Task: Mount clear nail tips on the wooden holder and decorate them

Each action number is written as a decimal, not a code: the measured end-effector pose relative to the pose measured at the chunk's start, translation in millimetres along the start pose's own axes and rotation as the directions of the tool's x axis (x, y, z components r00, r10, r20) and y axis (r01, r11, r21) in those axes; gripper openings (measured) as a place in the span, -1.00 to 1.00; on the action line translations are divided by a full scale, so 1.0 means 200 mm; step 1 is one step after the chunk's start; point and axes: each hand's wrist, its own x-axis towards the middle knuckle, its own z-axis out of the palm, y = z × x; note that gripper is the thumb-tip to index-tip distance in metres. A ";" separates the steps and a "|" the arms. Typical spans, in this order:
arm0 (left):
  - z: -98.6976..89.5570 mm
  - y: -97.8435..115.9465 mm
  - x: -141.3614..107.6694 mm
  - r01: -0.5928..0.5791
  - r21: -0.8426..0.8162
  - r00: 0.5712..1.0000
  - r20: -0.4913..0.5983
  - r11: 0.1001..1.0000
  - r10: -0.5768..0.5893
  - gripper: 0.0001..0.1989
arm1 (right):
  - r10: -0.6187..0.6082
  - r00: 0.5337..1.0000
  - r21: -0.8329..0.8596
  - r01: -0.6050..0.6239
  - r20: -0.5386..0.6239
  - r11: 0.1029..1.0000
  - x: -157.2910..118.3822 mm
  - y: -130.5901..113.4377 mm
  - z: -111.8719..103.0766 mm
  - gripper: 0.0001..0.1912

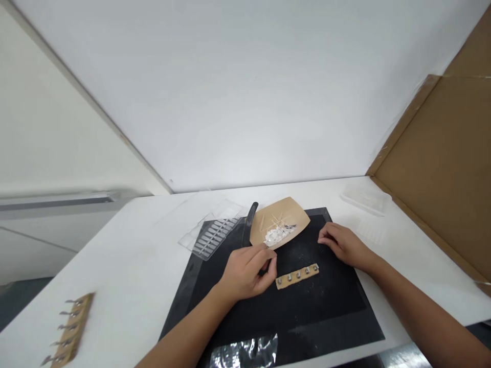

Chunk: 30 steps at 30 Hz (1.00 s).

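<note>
My left hand [249,271] is closed in a pinch at the near edge of a tan tray [299,210]. Whatever sits between its fingertips is too small to make out. Inside the tray lie a heap of small white pieces [278,234], some dark bits and a few thin sticks. Just right of my left hand, a tan strip [294,279] bearing several small metal pieces rests on the black mat [307,312]. My right hand [343,246], fingers curled together, is by the mat's right edge; nothing can be made out in its fingertips.
Left of the tray are a black-handled object [250,220] and a clear sheet with several nail-shaped pieces [217,237]. Another strip with metal pieces [71,329] lies at lower left. A clear box [366,199] stands at back right, near a cardboard panel [452,168]. Shiny film [245,352] lies in front.
</note>
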 end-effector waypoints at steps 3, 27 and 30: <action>0.00 0.00 0.00 0.001 0.001 1.000 0.005 1.000 -0.001 -0.88 | 0.026 0.999 -0.026 -0.026 0.023 0.999 0.01 0.01 0.02 -0.89; -0.06 -0.14 0.03 0.670 0.525 0.600 0.033 0.525 -0.799 -0.66 | 0.105 0.994 0.106 -0.106 0.015 0.989 0.00 0.05 0.07 -0.68; -0.06 -0.13 0.04 0.663 0.533 0.596 0.050 0.526 -0.802 -0.66 | 0.077 0.997 0.110 -0.078 0.016 0.991 -0.01 0.04 0.07 -0.69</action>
